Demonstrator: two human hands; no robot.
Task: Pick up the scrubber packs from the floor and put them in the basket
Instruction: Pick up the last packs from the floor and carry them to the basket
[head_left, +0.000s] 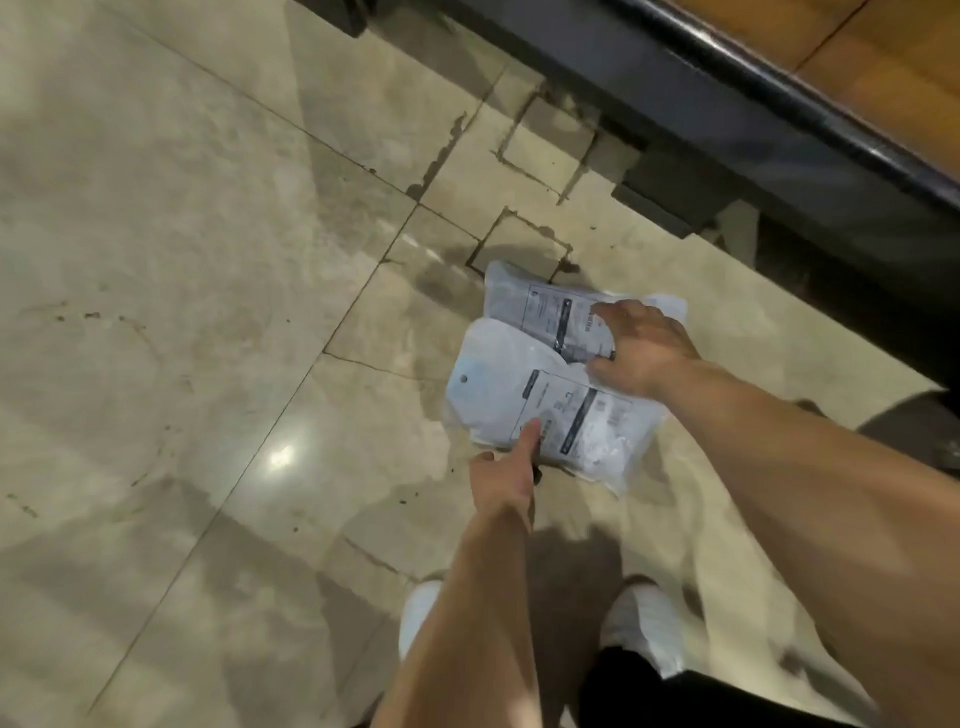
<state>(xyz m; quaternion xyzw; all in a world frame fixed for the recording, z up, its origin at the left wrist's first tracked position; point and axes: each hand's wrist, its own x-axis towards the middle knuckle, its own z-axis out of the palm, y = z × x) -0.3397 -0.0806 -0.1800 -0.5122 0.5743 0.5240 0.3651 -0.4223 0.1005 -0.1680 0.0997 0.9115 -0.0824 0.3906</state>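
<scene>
Stone floor (182, 234) of pale, stained tiles with dark grout lines fills the left side, and a bright spot of glare (280, 457) sits on it left of the hands. The left hand (506, 475) reaches forward from the lower middle; its thumb lies flat on the printed label of the near pack (498, 374) while the other fingers go under that pack's lower edge and are hidden, so the hand pinches the pack at its near-left corner. The 2 scrubber packs are clear plastic bags with white labels, and the near pack overlaps the lower edge of the far pack (540, 306). A shadow lies on the tiles just left of and below them, and I cannot tell whether they touch the floor or hang just above it. The right hand (644, 348) comes in from the right, fingers curled over the far pack's label and thumb pressed at the near pack's upper right corner, clamping where the 2 bags meet. Below, 2 white shoes (644, 623) stand on the tiles. At the upper right runs a dark ledge (779, 171) with a glossy rail, and beyond it a wooden surface (883, 67)
</scene>
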